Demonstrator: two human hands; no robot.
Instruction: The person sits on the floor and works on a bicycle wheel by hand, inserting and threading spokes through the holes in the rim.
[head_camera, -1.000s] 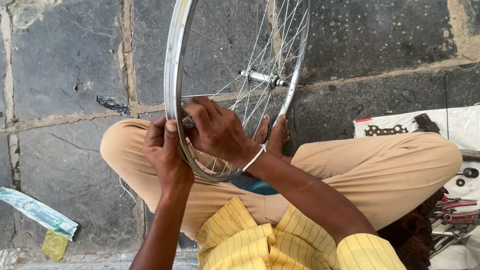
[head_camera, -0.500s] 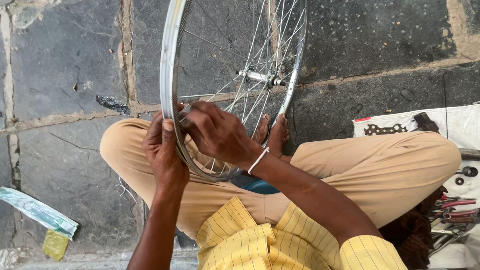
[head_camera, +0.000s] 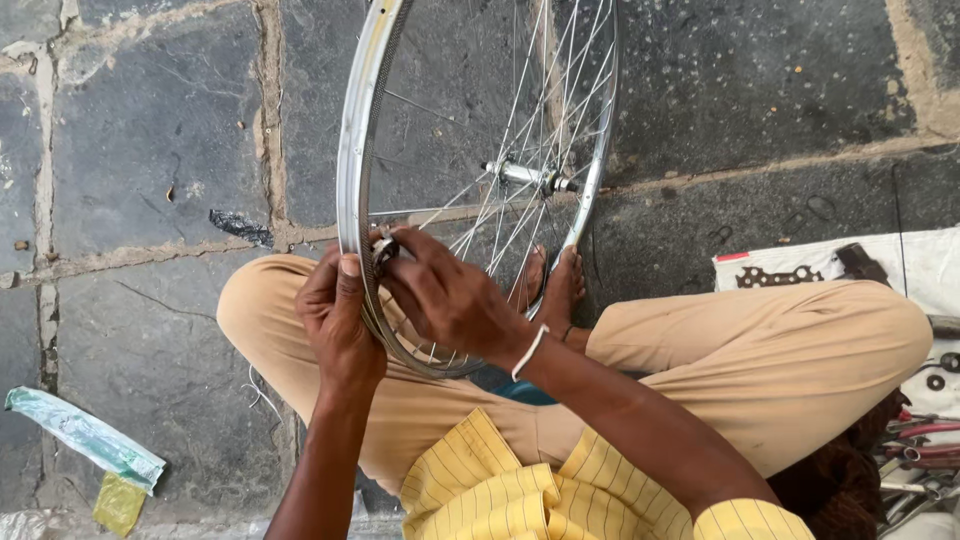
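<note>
A silver bicycle wheel rim (head_camera: 352, 150) with thin spokes and a metal hub (head_camera: 528, 177) stands upright between my crossed legs. My left hand (head_camera: 338, 325) grips the rim's near left edge, thumb pressed along it. My right hand (head_camera: 448, 297) reaches through the spokes from the inside and pinches a small dark round tool (head_camera: 384, 249) against the rim, right beside my left thumb. A white bangle (head_camera: 527, 352) sits on my right wrist. My bare feet (head_camera: 550, 285) rest against the rim's lower right part.
I sit on dark stone paving (head_camera: 150, 130). A white cloth (head_camera: 930, 265) at the right holds a flat multi-hole spanner (head_camera: 775, 276), washers and pliers (head_camera: 925, 440). Crumpled plastic wrappers (head_camera: 85, 440) lie at the lower left.
The wheel has shifted slightly left and my hands have moved a little along the rim; the right-hand fingers have turned at the rim.
</note>
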